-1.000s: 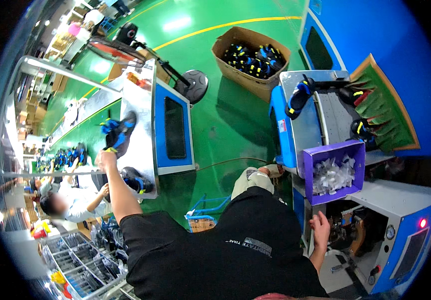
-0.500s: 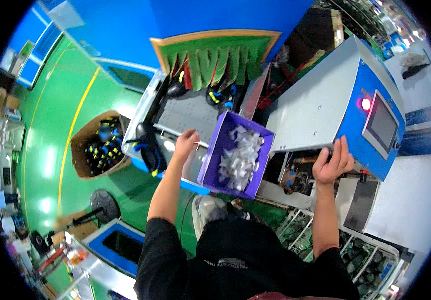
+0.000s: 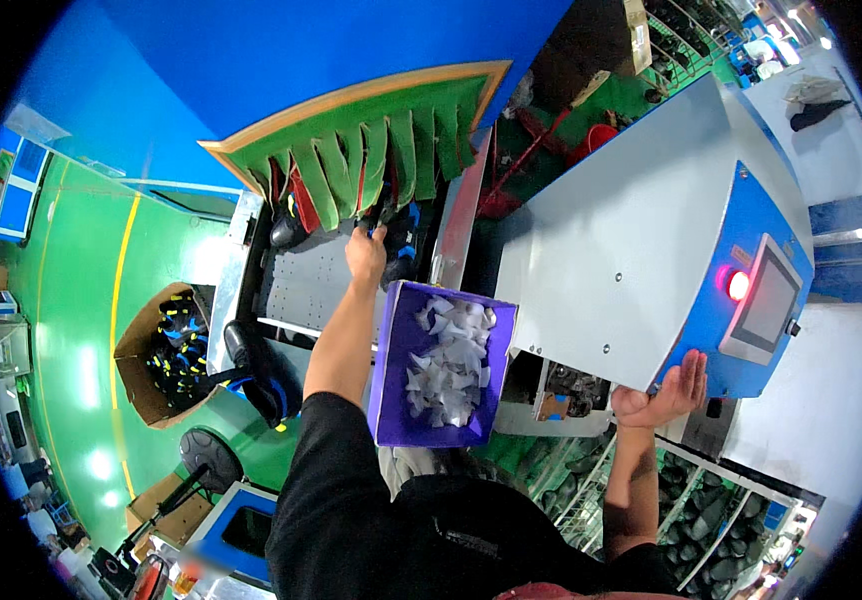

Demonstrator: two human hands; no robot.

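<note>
My left hand [image 3: 365, 252] reaches over the conveyor bed, its fingers closed at a dark shoe [image 3: 404, 243] with blue trim, close to the strip curtain. The exact grip is partly hidden by the hand. My right hand [image 3: 659, 393] is open, fingers stretched upward, beside the lower front edge of a white and blue machine [image 3: 611, 230]. Between my arms stands a purple box [image 3: 384, 385] with crumpled white pieces [image 3: 451, 355] inside. Another dark shoe [image 3: 289, 228] with a yellow mark sits at the curtain's left.
A green strip curtain [image 3: 376, 150] hangs over the grey conveyor bed [image 3: 301, 280]. One dark shoe [image 3: 256, 375] lies at the bed's near left end. Left of it, a cardboard box [image 3: 131, 370] holds several dark, blue and yellow shoes. Racks of dark shapes [image 3: 711, 520] stand lower right.
My left hand has moved forward from beside the purple box to the shoe by the curtain. My right hand stays near the machine's edge. The whole view has shifted.
</note>
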